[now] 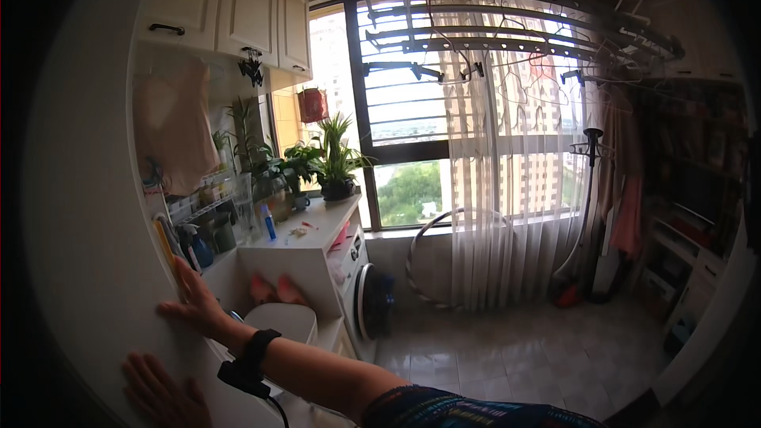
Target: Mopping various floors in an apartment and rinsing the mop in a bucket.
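Panel (87, 206), tall, flat and white, stands upright at the person's left. Flat palms, fingertips kept clear of its edge, would likely give the steadiest contact. Right bare hand (196, 301), near that edge, is unclenched and grips nothing visible; its forearm (317, 368), wearing a black wrist strap (260, 345), reaches across from lower right. Left bare hand (162, 395), lower, is spread and empty; contact pressure cannot be told.
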A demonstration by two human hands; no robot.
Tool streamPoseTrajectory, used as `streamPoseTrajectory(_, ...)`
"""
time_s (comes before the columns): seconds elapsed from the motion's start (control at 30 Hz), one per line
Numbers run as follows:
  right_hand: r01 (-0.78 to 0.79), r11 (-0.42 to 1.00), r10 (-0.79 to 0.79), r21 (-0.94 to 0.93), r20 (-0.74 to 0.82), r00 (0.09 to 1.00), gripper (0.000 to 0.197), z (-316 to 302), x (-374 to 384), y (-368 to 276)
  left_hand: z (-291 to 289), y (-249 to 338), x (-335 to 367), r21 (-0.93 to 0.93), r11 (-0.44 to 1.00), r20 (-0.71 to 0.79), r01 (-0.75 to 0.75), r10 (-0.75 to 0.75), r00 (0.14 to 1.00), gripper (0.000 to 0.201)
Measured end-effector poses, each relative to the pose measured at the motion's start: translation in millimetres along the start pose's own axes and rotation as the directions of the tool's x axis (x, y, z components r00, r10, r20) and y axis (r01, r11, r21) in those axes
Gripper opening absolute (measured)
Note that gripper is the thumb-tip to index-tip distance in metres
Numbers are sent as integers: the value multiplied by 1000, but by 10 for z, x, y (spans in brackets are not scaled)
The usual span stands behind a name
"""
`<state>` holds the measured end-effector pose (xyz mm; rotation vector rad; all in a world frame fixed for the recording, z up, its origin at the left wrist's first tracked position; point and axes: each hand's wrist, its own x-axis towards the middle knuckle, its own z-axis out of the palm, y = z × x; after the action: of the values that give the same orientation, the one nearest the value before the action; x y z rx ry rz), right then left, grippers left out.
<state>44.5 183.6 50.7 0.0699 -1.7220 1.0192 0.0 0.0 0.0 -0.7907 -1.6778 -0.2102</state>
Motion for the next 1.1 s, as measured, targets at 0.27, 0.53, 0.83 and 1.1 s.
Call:
streamPoseTrajectory(0.27,-4,999,1,-47,-61,998,91,15,-52,-99,26,-3,-19,37,999,6,-13,13,1000,58)
streamPoseTrajectory(0.53,66,987,-90,-148,-155,984,93,48,-26,54,39,67,2,103,994,-72,-49,56,996,57)
streamPoseTrajectory(0.83,13,991,-43,-130,-231,972,96,-16,-99,-109,-25,189,51,160,987,-68,-23,34,997,57)
streamPoseTrajectory(1.1,47,991,-80,-126,-275,958,90,26,-107,-112,-42,201,60,178,981,-98,-71,89,991,61)
